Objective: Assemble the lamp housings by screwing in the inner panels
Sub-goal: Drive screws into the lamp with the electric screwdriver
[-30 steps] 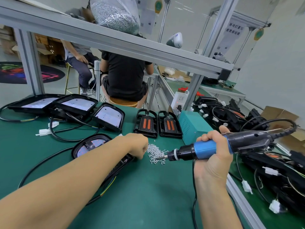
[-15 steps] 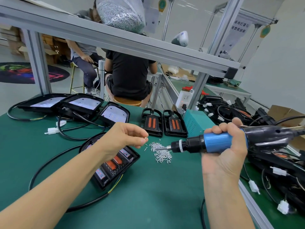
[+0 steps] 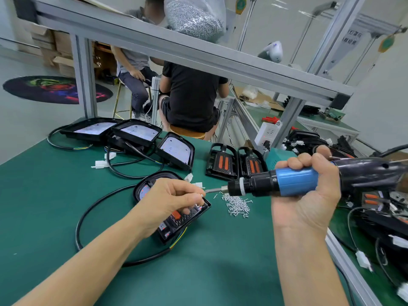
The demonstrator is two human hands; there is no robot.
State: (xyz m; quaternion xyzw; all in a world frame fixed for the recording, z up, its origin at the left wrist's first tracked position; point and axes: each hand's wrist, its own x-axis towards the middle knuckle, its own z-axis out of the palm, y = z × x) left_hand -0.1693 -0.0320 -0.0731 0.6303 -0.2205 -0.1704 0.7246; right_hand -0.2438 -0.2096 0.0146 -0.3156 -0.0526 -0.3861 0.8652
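Note:
A black lamp housing (image 3: 187, 219) with an inner panel showing orange strips lies on the green mat, partly hidden under my left hand (image 3: 170, 199). That hand pinches a small silver screw (image 3: 202, 195) between thumb and forefinger, right at the driver's bit tip. My right hand (image 3: 309, 195) grips a blue and black electric screwdriver (image 3: 293, 182) held level, bit pointing left. A loose heap of screws (image 3: 237, 205) lies just right of the housing.
Three housings (image 3: 136, 132) with white panels lie at the back left, two black panels (image 3: 223, 162) with orange strips behind the screw heap. A teal box (image 3: 278, 155) stands beyond. Black cable (image 3: 88, 215) loops left. More housings and wires (image 3: 379, 217) pile up at right. People sit beyond the bench.
My left hand lifted off the screw heap with a screw pinched and carried it to the driver bit. The screwdriver shifted slightly left toward it.

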